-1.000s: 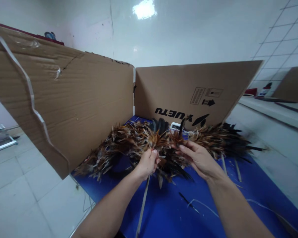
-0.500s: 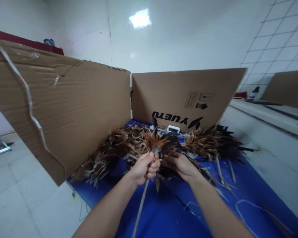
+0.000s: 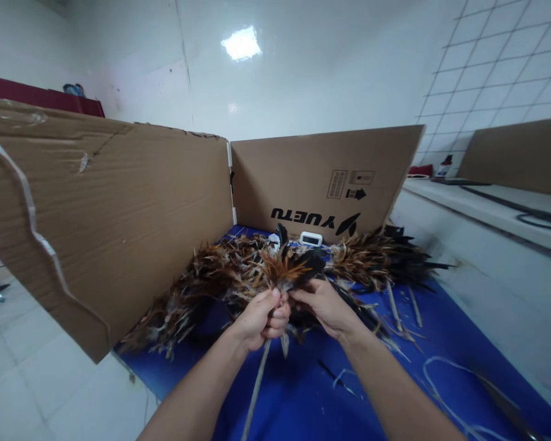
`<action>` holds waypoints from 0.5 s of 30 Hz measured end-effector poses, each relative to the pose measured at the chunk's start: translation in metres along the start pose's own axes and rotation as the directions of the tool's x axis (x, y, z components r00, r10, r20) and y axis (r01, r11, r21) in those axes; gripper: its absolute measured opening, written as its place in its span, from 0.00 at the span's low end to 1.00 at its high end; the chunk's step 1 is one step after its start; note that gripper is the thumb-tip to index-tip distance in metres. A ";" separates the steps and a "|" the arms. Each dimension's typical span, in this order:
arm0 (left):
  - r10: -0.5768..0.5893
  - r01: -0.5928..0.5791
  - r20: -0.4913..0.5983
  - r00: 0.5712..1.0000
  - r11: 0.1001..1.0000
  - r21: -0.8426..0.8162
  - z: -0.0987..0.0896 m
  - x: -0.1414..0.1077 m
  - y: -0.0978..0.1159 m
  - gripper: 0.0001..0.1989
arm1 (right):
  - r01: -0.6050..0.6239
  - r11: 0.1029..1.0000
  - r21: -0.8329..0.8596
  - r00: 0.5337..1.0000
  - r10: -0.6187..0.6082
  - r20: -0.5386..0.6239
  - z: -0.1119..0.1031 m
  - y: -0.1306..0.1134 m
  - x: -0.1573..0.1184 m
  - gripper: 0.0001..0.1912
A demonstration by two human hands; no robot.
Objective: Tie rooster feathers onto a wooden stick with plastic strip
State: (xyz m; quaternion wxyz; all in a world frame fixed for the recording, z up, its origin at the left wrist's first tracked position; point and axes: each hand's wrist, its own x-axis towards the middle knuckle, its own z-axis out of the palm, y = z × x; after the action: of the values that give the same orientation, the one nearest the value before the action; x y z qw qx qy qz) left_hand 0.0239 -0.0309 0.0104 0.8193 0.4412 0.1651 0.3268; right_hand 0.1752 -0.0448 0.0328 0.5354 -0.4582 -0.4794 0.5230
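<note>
My left hand [image 3: 261, 321] is closed around a feather duster, whose thin pale stick [image 3: 256, 392] runs down from below the fist. Orange-brown and black feathers [image 3: 287, 266] fan out above my thumb. At the right side of this tuft, my right hand [image 3: 324, 306] has its thumb and fingers brought together on feathers at the base; the fingertips are partly hidden. Behind and beneath both hands lies a wide heap of loose brown feathers [image 3: 211, 269] on the blue table surface [image 3: 312, 404].
Cardboard panels stand at the left [image 3: 165, 184] and back [image 3: 275, 177]. A small white digital device [image 3: 311, 239] sits by the back panel. To the right lie a feather bunch [image 3: 371, 257], loose sticks [image 3: 393, 306] and white string [image 3: 445, 398]. A ledge [image 3: 509, 208] holds a small bottle [image 3: 444, 166].
The view has turned slightly to the right. My right hand has drawn closer to the left one, its fingers now at the base of the tuft. My left hand keeps its hold.
</note>
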 end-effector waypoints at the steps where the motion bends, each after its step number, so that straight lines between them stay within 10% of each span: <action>1: -0.002 0.002 -0.011 1.000 1.000 0.009 0.000 0.000 0.000 0.14 | 0.008 1.000 -0.021 1.000 -0.008 -0.009 0.001 0.000 0.000 0.13; 15: -0.070 0.085 -0.124 0.990 0.989 0.123 0.002 -0.002 -0.002 0.15 | 0.093 0.841 -0.533 0.982 -0.167 -0.091 0.000 0.005 0.002 0.06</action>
State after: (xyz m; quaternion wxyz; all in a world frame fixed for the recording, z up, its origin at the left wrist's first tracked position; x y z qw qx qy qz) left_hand 0.0249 -0.0346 0.0097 0.7900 0.4657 0.2515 0.3093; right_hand 0.1745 -0.0424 0.0280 0.4547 -0.5875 -0.5973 0.3023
